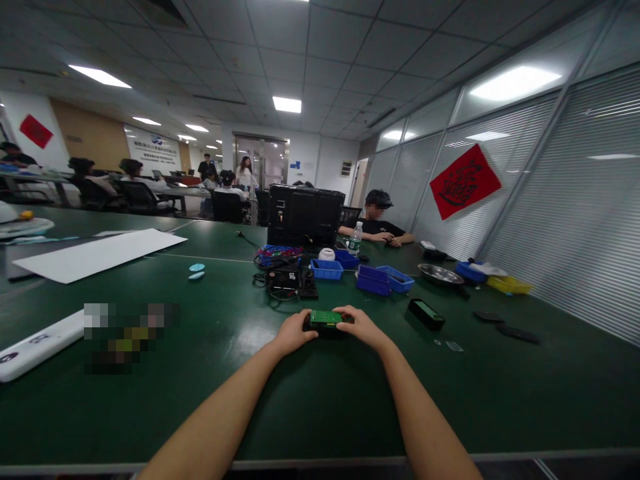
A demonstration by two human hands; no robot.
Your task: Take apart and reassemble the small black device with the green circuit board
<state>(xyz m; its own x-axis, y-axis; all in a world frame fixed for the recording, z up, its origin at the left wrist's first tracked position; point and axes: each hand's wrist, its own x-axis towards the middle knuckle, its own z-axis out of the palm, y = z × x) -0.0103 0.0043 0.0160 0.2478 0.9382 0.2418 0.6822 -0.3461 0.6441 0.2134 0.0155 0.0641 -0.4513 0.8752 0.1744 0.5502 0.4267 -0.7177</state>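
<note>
A green circuit board [325, 317] sits over something black, perhaps a case, just above or on the table in front of me. My left hand [294, 333] grips its left end, thumb toward me and fingers behind. On the opposite end, my right hand [366, 327] holds it the same way, thumb along the near edge. Shadow and the fingers hide the underside. To the right lies a black rectangular case [426, 313] with a greenish inside or face. Close to that are a small clear piece [454, 347] and flat black pieces [518, 334].
Beyond my hands stand blue bins [327, 269], tangled cables with a black device [283, 279], a monitor [305, 215] and a water bottle [355, 239]. A metal bowl [441, 274] is at right. A white long object [45, 343] lies left. Another person sits across the table.
</note>
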